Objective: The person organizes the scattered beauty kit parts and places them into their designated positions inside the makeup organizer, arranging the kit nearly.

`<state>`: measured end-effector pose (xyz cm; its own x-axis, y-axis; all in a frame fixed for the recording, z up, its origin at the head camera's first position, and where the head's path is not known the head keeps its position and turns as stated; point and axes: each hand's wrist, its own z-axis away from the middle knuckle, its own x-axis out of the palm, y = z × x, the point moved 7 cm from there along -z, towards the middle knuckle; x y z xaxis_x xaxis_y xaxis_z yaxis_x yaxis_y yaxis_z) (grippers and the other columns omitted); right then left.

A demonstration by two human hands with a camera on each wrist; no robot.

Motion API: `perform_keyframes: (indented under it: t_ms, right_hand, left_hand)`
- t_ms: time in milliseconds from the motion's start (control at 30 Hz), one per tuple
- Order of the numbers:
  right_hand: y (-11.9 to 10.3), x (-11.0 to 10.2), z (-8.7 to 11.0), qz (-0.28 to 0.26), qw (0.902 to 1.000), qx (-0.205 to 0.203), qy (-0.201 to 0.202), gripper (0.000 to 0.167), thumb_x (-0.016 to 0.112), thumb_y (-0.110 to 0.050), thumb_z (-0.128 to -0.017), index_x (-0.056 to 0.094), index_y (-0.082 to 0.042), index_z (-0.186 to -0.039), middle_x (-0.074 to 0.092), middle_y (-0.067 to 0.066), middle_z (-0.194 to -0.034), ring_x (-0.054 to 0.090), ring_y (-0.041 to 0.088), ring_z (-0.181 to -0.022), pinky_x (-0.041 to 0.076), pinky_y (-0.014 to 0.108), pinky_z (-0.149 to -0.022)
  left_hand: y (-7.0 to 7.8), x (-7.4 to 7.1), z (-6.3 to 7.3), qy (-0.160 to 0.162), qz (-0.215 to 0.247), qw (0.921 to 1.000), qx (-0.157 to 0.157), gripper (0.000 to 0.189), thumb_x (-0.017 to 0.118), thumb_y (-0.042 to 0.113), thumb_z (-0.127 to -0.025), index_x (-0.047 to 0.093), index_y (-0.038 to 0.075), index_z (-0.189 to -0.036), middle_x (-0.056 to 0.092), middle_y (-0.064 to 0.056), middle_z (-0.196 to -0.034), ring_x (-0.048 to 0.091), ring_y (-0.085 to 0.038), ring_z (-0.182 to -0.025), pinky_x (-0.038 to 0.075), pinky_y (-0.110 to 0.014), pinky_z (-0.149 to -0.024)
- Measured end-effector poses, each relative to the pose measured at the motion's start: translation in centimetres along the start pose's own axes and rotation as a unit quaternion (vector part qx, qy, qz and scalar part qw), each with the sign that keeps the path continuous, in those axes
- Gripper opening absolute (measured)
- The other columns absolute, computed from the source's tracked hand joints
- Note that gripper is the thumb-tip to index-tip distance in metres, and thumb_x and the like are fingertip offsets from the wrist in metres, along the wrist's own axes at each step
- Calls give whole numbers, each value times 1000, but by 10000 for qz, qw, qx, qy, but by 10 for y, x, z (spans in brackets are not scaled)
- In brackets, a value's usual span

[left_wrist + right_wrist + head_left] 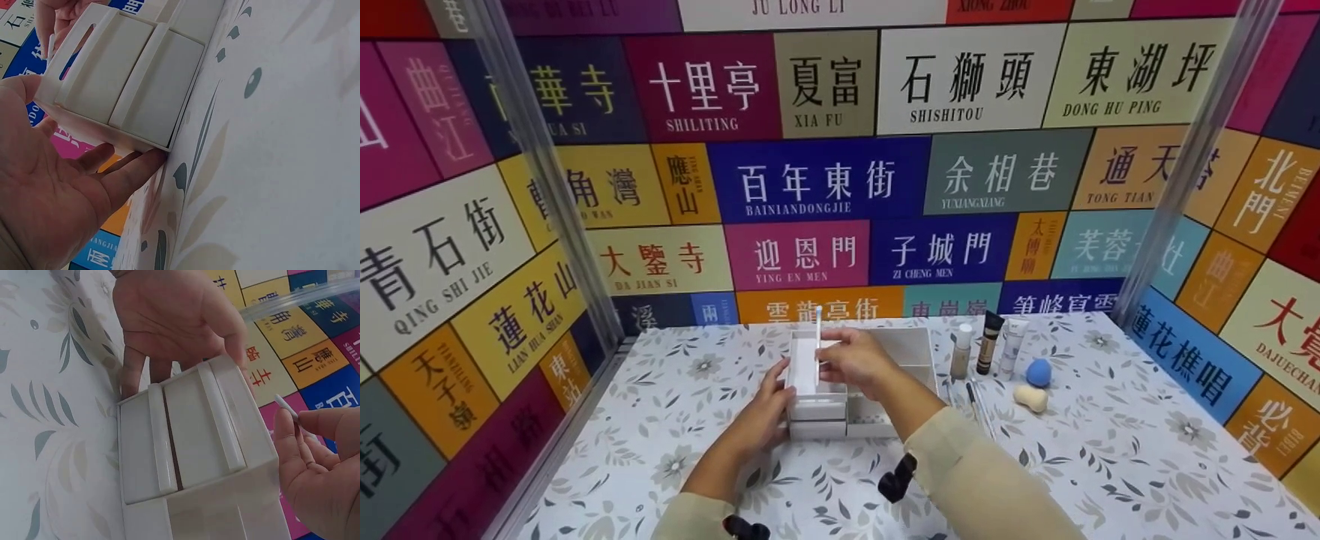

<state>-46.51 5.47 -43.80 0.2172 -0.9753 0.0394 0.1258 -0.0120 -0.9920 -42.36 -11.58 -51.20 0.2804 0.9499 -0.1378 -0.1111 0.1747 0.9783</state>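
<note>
A white desktop organizer (819, 429) with two stacked drawers (160, 84) on its left part stands on the table. My left hand (759, 414) rests against the organizer's left side, its thumb by the top edge and its fingers spread along the wall. Above the organizer's top tray, my right hand (859, 364) pinches a thin white stick-like piece (288, 408) between thumb and fingers. That piece stands roughly upright in the head view; its lower part is partly hidden by the fingers, and its exact kind cannot be made out.
Right of the organizer stand a beige bottle (961, 356), a black-capped tube (988, 349) and a pale tube (1012, 349). Nearby lie a blue makeup sponge (1039, 373), a cream sponge (1030, 398) and slim brush-like items (976, 401). Colourful sign panels (821, 180) rise behind the leaf-patterned table (660, 420).
</note>
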Motion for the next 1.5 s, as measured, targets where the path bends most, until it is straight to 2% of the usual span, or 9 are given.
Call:
perform_keyframes:
  t_ms: [67,300,533,800,967,1167,1367,1500]
  right_hand:
    - [-1,3,-2,166,9998,-27,81,46,70,-4,-98,63,-3,-144,75,18,-112,72,18,-80,66,28,-73]
    - [-3,14,-9,688,9973,83,229,43,74,-2,-96,67,-1,-137,77,15,-98,71,12,-68,65,25,-67]
    - [-2,14,-8,1250,9911,343,287,40,76,-3,-94,69,-1,-133,76,13,-101,72,12,-69,65,25,-69]
    - [0,14,-9,1265,9907,472,188,40,77,-4,-95,68,-2,-134,77,15,-106,75,14,-72,66,28,-72]
    - [1,15,-10,1255,9912,415,105,38,74,-3,-97,68,2,-134,75,18,-109,76,15,-75,66,27,-74]
    - [1,14,-10,1217,9919,356,101,38,72,-2,-97,68,2,-135,74,18,-111,76,14,-78,66,25,-75]
    - [2,13,-9,1072,9938,281,75,40,73,-3,-97,68,2,-136,73,14,-106,74,11,-76,65,23,-73]
    - [2,11,-8,879,9960,180,-46,43,73,-5,-97,66,1,-139,75,19,-112,75,12,-78,66,24,-74]
  left_hand:
    - [0,0,-1,11,32,10000,-56,65,47,46,-109,19,49,-167,16,-15,-180,35,-49,-160,38,-69,-123]
    - [1,-1,-2,-30,36,10000,57,67,47,45,-109,16,46,-169,17,-18,-179,36,-51,-158,40,-71,-121]
    - [-2,0,0,-9,95,9999,-55,67,48,47,-108,17,49,-168,13,-16,-180,33,-50,-160,39,-70,-122]
    - [-4,-1,-1,33,226,9996,-146,65,49,48,-108,20,53,-165,14,-12,-181,35,-47,-160,38,-68,-124]
    - [-4,0,-1,9,298,9995,-60,65,49,45,-109,19,51,-167,14,-14,-180,35,-47,-159,39,-67,-124]
    - [-2,0,0,44,253,9996,-78,65,49,46,-108,20,51,-167,14,-14,-180,34,-48,-160,39,-68,-124]
    - [1,0,3,66,16,10000,73,66,47,44,-109,18,45,-169,13,-19,-179,34,-52,-159,39,-70,-122]
    - [0,-1,3,94,-67,9999,68,66,47,45,-109,19,46,-168,13,-19,-179,34,-52,-158,39,-70,-123]
